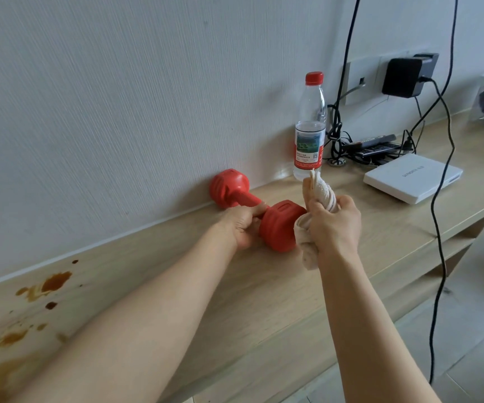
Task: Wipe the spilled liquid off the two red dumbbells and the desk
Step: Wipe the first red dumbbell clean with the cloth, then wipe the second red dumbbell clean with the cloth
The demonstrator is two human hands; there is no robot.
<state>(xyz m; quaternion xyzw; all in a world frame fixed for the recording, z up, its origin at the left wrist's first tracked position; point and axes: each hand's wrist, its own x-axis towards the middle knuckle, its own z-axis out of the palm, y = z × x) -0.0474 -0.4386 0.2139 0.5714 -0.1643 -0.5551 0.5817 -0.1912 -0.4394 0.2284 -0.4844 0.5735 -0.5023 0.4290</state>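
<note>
- Left hand [242,225] clamped round the bar of the red dumbbell [256,209], thumb side toward the wall; right hand [334,221] clenched on a bunched white cloth [310,228], one tail poking up, another hanging below the fist.
- Dumbbell down on the tabletop [264,286] by its back edge, far head against the wall, near head just beside the cloth.
- Long axis running from the back edge out toward the front edge, slanted to the right; bar low and roughly level.
- Only one dumbbell in view; second not visible.
- Best done, probably: keep the bar pinned so nothing rolls, press the cloth flat on the near head, wrap and twist round the grooves, then slide along the bar to the far head.
- Open a clean fold before moving on to the brown spill [54,283] at the tabletop's left end, still wet-looking.
- Keep clear of the water bottle [309,126] standing close behind the cloth.
</note>
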